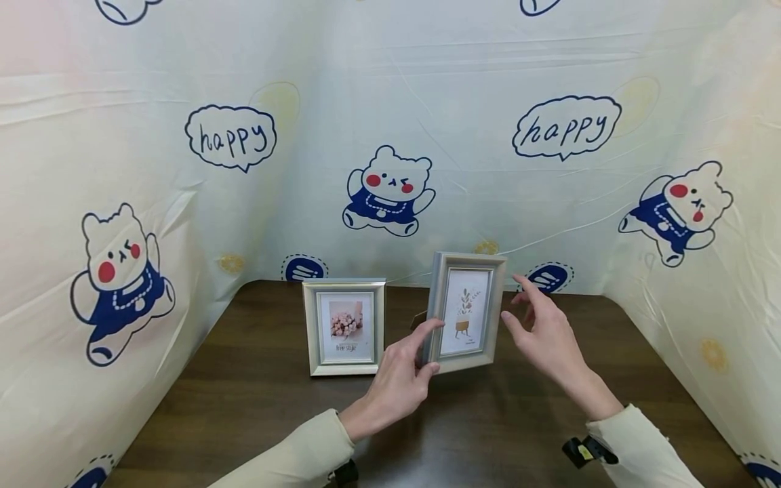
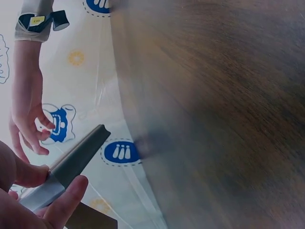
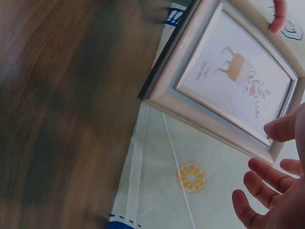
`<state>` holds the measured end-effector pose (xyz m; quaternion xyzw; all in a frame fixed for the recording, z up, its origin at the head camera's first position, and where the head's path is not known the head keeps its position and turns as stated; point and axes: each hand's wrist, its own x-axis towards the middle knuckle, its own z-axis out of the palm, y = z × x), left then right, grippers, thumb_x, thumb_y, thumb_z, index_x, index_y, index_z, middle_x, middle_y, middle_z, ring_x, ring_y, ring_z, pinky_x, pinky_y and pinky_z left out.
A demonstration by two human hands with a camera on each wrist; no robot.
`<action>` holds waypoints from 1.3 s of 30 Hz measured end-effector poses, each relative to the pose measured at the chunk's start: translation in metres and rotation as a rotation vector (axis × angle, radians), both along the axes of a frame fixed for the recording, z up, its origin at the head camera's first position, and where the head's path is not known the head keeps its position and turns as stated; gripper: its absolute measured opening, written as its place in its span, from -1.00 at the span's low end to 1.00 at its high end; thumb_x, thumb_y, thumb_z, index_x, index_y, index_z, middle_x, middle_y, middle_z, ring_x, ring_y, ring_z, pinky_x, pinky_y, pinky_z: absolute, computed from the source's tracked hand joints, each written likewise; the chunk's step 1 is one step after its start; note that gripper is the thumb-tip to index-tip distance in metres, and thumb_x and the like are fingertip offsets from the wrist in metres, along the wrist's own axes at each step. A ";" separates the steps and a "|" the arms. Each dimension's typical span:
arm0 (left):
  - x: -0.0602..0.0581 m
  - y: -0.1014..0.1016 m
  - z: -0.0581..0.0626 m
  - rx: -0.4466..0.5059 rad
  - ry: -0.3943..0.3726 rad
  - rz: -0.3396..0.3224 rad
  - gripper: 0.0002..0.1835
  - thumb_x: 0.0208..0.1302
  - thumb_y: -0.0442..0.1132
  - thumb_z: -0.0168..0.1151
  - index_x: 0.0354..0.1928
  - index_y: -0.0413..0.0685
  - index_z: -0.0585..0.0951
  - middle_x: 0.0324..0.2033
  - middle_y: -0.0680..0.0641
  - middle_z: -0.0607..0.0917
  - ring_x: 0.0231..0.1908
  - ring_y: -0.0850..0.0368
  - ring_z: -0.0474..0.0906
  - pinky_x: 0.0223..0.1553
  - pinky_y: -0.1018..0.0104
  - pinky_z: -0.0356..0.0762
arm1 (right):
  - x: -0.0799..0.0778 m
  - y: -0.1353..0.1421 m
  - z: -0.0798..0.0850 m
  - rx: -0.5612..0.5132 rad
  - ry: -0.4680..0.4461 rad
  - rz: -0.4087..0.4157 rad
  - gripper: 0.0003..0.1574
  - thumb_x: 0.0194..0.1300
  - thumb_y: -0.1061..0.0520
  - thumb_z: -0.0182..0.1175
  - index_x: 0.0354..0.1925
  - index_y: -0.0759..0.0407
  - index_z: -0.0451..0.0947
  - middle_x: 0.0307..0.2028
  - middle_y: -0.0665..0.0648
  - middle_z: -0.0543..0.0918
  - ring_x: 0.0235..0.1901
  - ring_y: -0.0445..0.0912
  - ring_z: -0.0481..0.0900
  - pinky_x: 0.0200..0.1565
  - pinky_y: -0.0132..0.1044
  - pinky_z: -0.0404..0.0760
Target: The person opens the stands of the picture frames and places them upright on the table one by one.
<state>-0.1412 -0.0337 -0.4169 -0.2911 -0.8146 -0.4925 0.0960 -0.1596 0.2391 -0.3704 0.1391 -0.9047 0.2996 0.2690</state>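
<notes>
A silver picture frame (image 1: 499,305) with a plant print is held slightly tilted above the table, its lower left side gripped by my left hand (image 1: 396,379). In the left wrist view, thumb and fingers pinch the edge of this frame (image 2: 78,157), and part of a brown back stand (image 2: 90,218) shows behind. My right hand (image 1: 549,335) hovers at the frame's right side, fingers spread and loosely bent. The right wrist view shows its thumb and fingers (image 3: 259,191) around the frame's corner; whether they touch it I cannot tell. Left of it stands a second frame (image 1: 310,332) with a flower picture.
The dark brown wooden table (image 1: 262,407) fills the lower middle. A pale printed cloth (image 1: 464,81) with bears and "happy" bubbles rises behind it and along both sides. A black strap (image 1: 588,451) sits on the right wrist.
</notes>
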 end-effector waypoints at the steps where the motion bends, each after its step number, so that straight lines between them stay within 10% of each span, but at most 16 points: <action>1: 0.000 0.000 -0.001 -0.001 -0.004 -0.002 -0.24 0.33 -0.51 0.39 0.49 0.17 0.42 -0.12 -0.08 0.71 -0.55 0.29 0.49 -0.59 0.40 0.46 | -0.001 0.000 -0.002 0.025 0.005 -0.011 -0.15 0.36 0.25 0.39 0.52 0.14 0.33 -0.05 0.17 0.66 -0.25 0.00 0.47 -0.32 -0.16 0.44; 24: -0.002 -0.003 -0.002 0.018 -0.044 -0.033 -0.20 0.31 -0.48 0.43 0.49 0.28 0.39 -0.25 -0.01 0.69 -0.45 0.26 0.58 -0.49 0.36 0.56 | -0.014 0.007 -0.015 -0.147 -0.044 0.089 -0.11 0.44 0.30 0.31 0.61 0.08 0.21 0.24 0.31 0.62 -0.20 -0.01 0.59 -0.24 -0.31 0.53; 39: -0.003 -0.005 -0.001 0.024 -0.078 -0.056 -0.18 0.31 -0.48 0.42 0.49 0.31 0.39 -0.24 -0.01 0.70 -0.45 0.27 0.61 -0.44 0.33 0.59 | -0.021 0.008 -0.016 -0.099 -0.032 0.109 0.06 0.29 0.40 0.40 0.62 0.08 0.19 -0.05 0.24 0.64 -0.22 0.04 0.60 -0.23 -0.10 0.65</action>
